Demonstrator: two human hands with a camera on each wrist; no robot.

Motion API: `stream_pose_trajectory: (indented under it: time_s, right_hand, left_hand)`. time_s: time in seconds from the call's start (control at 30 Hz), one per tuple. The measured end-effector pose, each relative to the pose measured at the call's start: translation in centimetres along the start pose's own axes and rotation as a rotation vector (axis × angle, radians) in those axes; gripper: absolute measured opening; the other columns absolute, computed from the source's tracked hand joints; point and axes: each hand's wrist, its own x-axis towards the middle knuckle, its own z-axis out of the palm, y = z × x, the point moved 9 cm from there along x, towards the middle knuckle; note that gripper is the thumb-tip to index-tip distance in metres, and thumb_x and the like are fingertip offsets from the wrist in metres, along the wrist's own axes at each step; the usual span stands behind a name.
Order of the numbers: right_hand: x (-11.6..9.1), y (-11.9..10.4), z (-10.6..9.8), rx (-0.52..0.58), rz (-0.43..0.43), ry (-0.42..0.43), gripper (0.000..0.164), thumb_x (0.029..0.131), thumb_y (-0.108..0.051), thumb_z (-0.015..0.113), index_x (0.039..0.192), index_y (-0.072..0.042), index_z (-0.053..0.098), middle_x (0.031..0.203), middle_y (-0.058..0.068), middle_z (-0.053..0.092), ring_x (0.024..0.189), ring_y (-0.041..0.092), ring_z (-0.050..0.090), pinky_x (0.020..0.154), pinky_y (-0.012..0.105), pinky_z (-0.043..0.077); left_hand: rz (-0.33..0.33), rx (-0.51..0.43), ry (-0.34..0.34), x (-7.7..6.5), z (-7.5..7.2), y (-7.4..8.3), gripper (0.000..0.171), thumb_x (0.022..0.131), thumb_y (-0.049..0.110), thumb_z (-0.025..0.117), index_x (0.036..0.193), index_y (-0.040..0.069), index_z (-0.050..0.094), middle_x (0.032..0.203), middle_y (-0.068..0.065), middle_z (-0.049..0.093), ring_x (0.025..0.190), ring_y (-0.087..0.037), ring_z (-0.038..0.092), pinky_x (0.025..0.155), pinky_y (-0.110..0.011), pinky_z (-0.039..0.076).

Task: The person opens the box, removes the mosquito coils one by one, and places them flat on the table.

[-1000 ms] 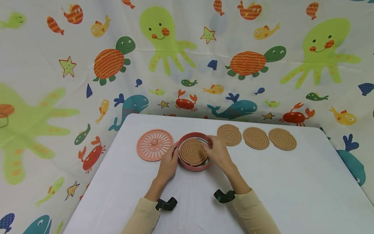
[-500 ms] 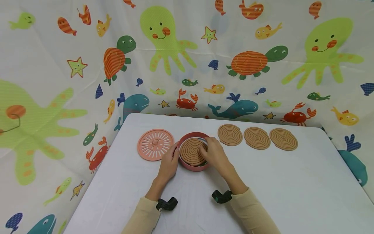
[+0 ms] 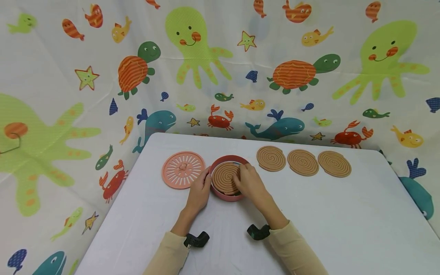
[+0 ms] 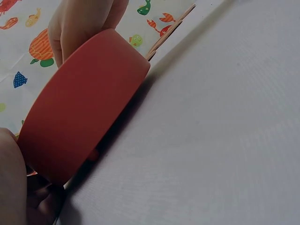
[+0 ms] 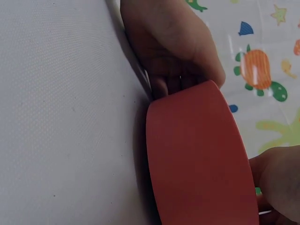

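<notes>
A brown mosquito coil (image 3: 223,178) lies inside a round red tin (image 3: 225,197) near the table's far side. My left hand (image 3: 198,191) holds the tin by its left side, thumb at the rim and fingers bent low against the wall, as the right wrist view shows. From the right, my right hand (image 3: 252,184) reaches over the rim. Its thumb is on the coil's face and its curled fingers pinch the coil's right edge, with the fingertips hidden. In the left wrist view the tin's outer wall (image 4: 84,103) hides the coil.
A pink slotted lid (image 3: 183,179) lies left of the tin. To the right, three more mosquito coils (image 3: 270,158) lie in a row on the white table (image 3: 330,217). A curtain (image 3: 227,34) printed with sea animals hangs behind the table.
My right hand has shifted left from the tin's right rim, so its thumb and fingers are farther over the coil. The left hand and the tin have stayed put.
</notes>
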Motion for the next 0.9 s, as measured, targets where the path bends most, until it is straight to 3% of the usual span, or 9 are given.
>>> stream_pose_trajectory:
  time_s: [0.43,0.9]
  right_hand:
    - [-0.18,-0.38,0.46,-0.104,-0.025,0.003,0.035,0.096,-0.022,0.067,0.105,0.012,0.065,0.102,0.026,0.067,0.099,0.036,0.067,0.088,0.046,0.059]
    - [-0.41,-0.26,0.56,-0.11,-0.029,0.021,0.038,0.095,-0.024,0.068,0.107,0.012,0.066,0.103,0.025,0.068,0.099,0.037,0.068,0.088,0.046,0.059]
  left_hand:
    - [0.027,0.006,0.019,-0.14,0.33,-0.31,0.041,0.108,0.024,0.043,0.144,0.006,0.054,0.141,-0.013,0.061,0.135,-0.024,0.055,0.111,-0.045,0.046]
    - [0.02,0.019,0.019,-0.25,0.43,-0.48,0.04,0.108,0.022,0.043,0.143,0.008,0.055,0.141,-0.011,0.061,0.134,-0.021,0.055,0.112,-0.044,0.045]
